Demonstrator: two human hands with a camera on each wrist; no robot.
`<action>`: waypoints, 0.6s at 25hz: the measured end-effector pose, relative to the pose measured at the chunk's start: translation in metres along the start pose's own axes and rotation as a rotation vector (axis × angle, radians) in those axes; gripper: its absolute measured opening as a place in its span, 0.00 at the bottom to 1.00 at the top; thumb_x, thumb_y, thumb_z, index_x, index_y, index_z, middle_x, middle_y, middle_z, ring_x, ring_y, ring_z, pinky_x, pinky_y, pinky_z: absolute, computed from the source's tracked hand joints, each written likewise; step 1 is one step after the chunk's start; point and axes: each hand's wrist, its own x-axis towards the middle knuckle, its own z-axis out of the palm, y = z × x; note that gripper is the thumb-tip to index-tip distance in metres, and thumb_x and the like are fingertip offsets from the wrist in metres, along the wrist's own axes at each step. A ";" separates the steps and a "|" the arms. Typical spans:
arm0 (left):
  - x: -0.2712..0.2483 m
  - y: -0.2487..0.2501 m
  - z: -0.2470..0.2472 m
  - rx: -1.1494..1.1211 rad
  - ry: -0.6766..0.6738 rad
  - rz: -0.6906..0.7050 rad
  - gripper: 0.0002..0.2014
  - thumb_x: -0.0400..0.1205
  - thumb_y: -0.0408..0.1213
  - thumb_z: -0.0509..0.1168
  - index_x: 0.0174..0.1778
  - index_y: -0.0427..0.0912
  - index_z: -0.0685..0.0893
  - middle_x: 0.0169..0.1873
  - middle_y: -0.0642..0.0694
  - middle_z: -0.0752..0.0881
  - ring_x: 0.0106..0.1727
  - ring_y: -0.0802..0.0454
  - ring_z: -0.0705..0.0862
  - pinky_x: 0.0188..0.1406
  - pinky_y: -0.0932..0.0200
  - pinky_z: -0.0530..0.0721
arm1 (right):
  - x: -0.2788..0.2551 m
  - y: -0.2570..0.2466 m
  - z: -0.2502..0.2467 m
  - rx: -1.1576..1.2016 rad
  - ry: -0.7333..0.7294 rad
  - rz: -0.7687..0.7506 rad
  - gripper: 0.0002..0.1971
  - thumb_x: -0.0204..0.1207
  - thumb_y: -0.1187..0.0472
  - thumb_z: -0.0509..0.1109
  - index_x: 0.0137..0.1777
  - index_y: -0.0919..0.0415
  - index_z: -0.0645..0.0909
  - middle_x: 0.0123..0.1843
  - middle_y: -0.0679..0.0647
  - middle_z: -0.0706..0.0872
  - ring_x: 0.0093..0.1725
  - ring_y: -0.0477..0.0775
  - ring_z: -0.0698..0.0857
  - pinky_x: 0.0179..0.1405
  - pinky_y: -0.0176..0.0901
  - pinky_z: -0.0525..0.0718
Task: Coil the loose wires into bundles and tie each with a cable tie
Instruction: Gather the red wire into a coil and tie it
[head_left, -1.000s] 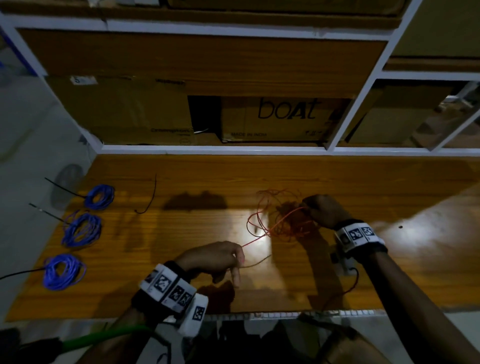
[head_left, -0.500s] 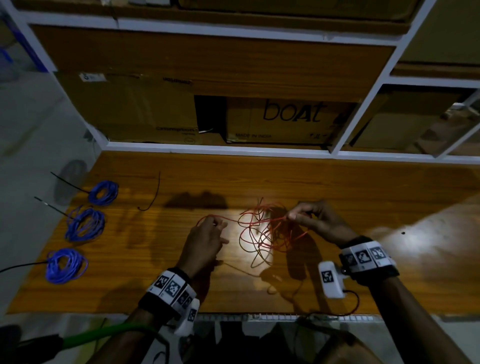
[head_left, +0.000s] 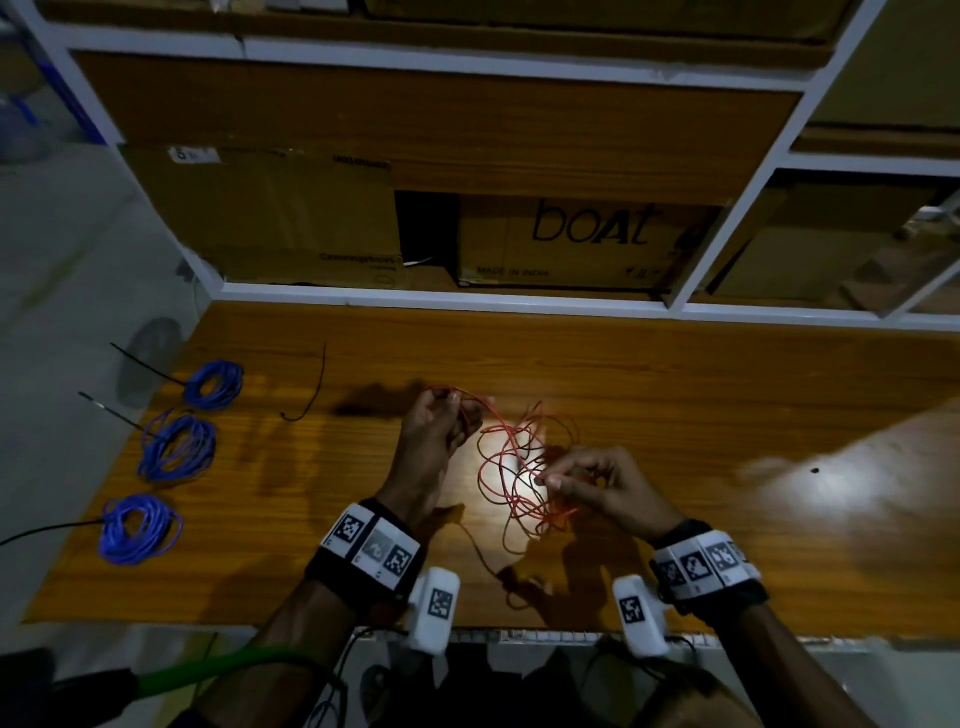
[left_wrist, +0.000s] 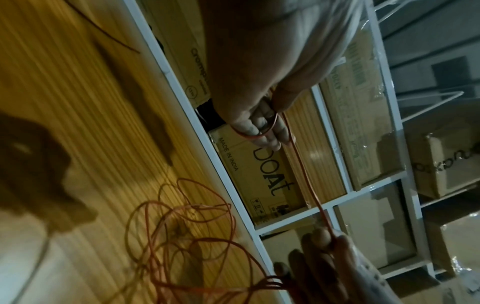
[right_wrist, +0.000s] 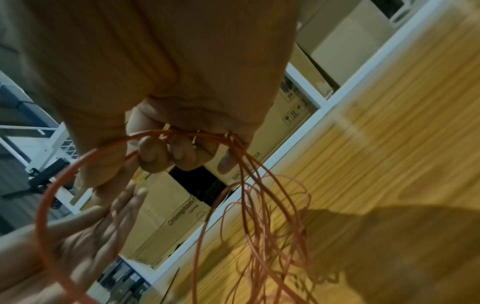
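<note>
I have the red wire (head_left: 519, 467) between my hands, lifted just above the table (head_left: 675, 415), a little right of its middle and close to my edge. My right hand (head_left: 608, 488) is the nearer one to the mass of it: its fingers are curled round a gather of several loops, which hang from the grip and splay down toward the wood, loose and uneven. My left hand (head_left: 436, 431) sits up and to the left of that, farther from me, thumb and fingers closed in a pinch on a single strand; the left wrist view shows that strand hooked round my fingertips (left_wrist: 259, 131) and running on as one line to the right hand. So the free run lies on a slant, from the left hand at the far left down to the right hand at the near right, and the loops hang crosswise below the right hand. I judge that the next turn depends on this: the left hand has to carry its strand along that slant to the right hand and lay it in with the gathered loops, while the right keeps its hold so the gather does not spill. A tail trails off toward my edge of the table; its end is too dim to place. The spare tie (head_left: 311, 384) lies well to the left of my left hand, and the three blue bundles (head_left: 176, 447), already tied, sit along the far left edge.
</note>
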 end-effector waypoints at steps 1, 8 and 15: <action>0.001 -0.001 0.002 -0.019 0.003 -0.007 0.10 0.92 0.36 0.55 0.65 0.38 0.77 0.54 0.39 0.92 0.59 0.46 0.90 0.55 0.54 0.86 | -0.001 -0.002 0.003 0.004 -0.011 -0.010 0.15 0.74 0.45 0.77 0.47 0.58 0.91 0.49 0.60 0.91 0.45 0.59 0.90 0.42 0.51 0.91; 0.003 0.000 0.020 -0.393 -0.006 -0.157 0.13 0.92 0.36 0.51 0.63 0.36 0.79 0.35 0.44 0.87 0.47 0.46 0.91 0.49 0.55 0.87 | 0.003 -0.002 0.025 -0.110 -0.092 0.018 0.05 0.79 0.58 0.75 0.50 0.57 0.91 0.49 0.56 0.92 0.49 0.58 0.89 0.46 0.52 0.89; 0.006 0.005 0.010 -0.342 -0.013 -0.151 0.17 0.92 0.48 0.51 0.47 0.42 0.78 0.25 0.54 0.69 0.21 0.59 0.63 0.23 0.64 0.63 | 0.016 0.021 0.020 -0.208 -0.045 0.078 0.20 0.77 0.32 0.68 0.45 0.47 0.88 0.28 0.50 0.76 0.28 0.57 0.74 0.31 0.47 0.73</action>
